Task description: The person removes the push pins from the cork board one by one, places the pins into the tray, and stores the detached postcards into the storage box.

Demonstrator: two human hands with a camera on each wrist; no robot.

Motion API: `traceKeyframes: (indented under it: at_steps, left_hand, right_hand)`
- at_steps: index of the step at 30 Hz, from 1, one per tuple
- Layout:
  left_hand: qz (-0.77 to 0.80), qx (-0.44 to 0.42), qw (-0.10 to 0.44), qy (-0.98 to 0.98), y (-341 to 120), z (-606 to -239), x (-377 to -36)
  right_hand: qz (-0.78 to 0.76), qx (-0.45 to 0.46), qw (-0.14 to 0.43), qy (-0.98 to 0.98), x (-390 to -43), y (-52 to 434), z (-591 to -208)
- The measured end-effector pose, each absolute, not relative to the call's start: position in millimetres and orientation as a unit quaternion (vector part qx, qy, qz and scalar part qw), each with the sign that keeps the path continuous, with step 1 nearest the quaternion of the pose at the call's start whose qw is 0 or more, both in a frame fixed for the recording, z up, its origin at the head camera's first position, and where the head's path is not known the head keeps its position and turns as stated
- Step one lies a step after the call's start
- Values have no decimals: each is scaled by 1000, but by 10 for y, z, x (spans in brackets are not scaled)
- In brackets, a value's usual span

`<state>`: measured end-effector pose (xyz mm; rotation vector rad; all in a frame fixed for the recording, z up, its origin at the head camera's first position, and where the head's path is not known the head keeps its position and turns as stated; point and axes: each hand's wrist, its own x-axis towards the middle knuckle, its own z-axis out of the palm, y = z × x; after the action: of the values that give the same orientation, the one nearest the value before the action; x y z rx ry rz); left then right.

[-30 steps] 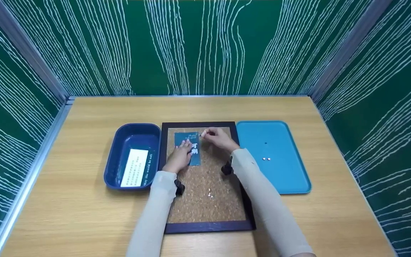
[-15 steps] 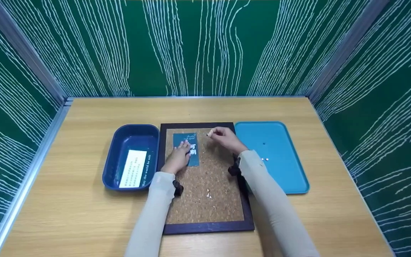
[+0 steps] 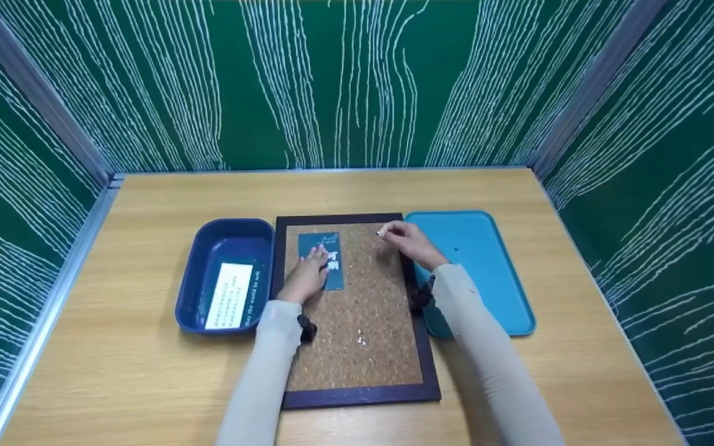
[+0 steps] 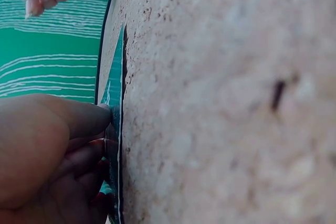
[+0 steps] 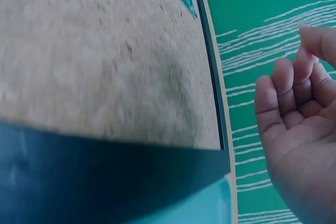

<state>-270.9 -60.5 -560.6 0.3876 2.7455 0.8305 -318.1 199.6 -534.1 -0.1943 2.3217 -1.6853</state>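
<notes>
The teal card (image 3: 325, 261) lies on the upper left of the cork board (image 3: 357, 347), long axis running away from the person, pressed flat by the left hand (image 3: 305, 277) with near-straight fingers. The right hand (image 3: 409, 241), pinching a small pale pin (image 3: 382, 233), hovers just right of the card near the light-blue tray (image 3: 493, 272).

That tiny pale thing (image 3: 382, 232) pinched in the right hand (image 3: 411, 243) is way too small to identify. Left hand (image 3: 306, 277) covers the card's (image 3: 326, 257) 7 o'clock corner, so its print can't be read. Specks on the corkboard (image 3: 361, 339) toward 6 o'clock: can't tell. The right sleeve hides part of the teal tray (image 3: 487, 272).
</notes>
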Motion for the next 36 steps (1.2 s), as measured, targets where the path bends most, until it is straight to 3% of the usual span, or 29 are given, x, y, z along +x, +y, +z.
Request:
traceKeyframes:
  at_steps: [12, 19, 25, 36]
  left_hand:
    - [286, 143, 102, 942, -608, -5646, -2720]
    - [283, 138, 113, 942, -612, -5633, -2722]
    - [277, 141, 119, 943, -614, -5633, -2727]
    - [283, 145, 115, 941, -622, -5638, -2725]
  right_hand:
    - [-573, -66, 138, 805, -3158, 2292, -5285]
    - [-576, -74, 143, 802, -3018, 2414, -5066]
    - [-577, -63, 135, 803, -3111, 2584, -5268]
    - [-553, -66, 106, 824, -3043, 2813, -5284]
